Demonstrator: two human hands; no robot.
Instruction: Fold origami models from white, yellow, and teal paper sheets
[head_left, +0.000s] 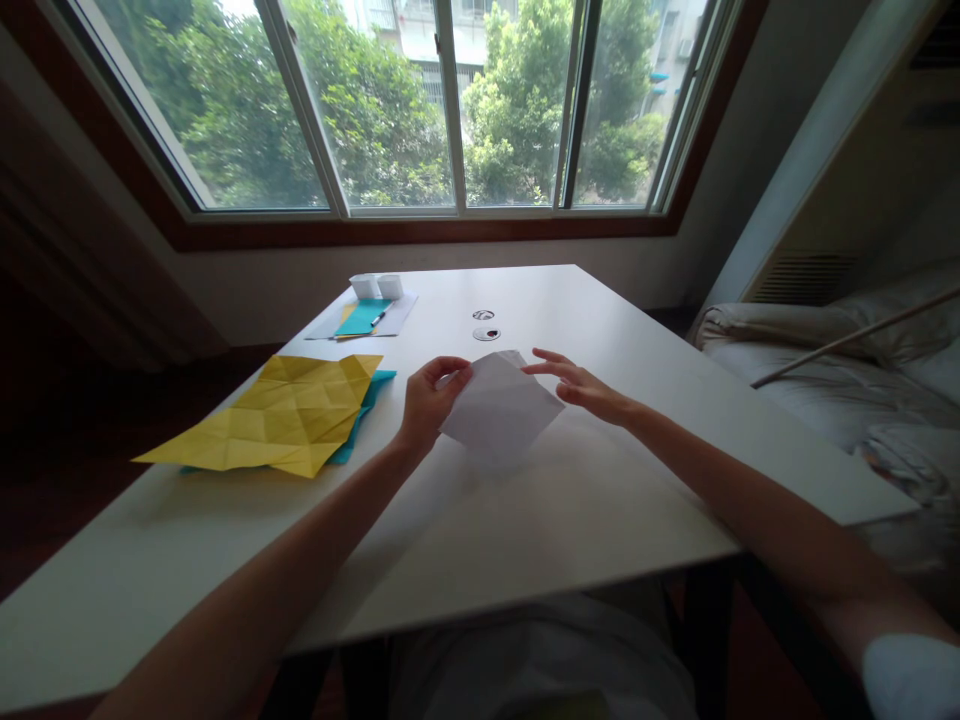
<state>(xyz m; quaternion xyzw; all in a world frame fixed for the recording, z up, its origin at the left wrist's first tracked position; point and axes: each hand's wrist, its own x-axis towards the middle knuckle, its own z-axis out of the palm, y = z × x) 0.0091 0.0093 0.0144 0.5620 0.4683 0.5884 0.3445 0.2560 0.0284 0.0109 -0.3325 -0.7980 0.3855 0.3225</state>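
A sheet of white paper (499, 408) is held up over the middle of the table, tilted, with one corner pointing toward me. My left hand (435, 395) pinches its left edge between thumb and fingers. At the paper's upper right edge is my right hand (581, 385), its fingers stretched out and apart. Its fingertips lie close to the edge; whether they touch it I cannot tell. Left of my left hand lies a large yellow sheet (292, 410) with many fold creases. A teal sheet (367, 415) shows partly from under it.
Two small white cups (377, 287) stand at the table's far left, behind a teal paper (363, 316) with a pen (381, 314) on it. Two round pieces (487, 333) lie beyond the white paper. The white table (637, 480) has a window behind it and a covered couch (795, 370) to the right.
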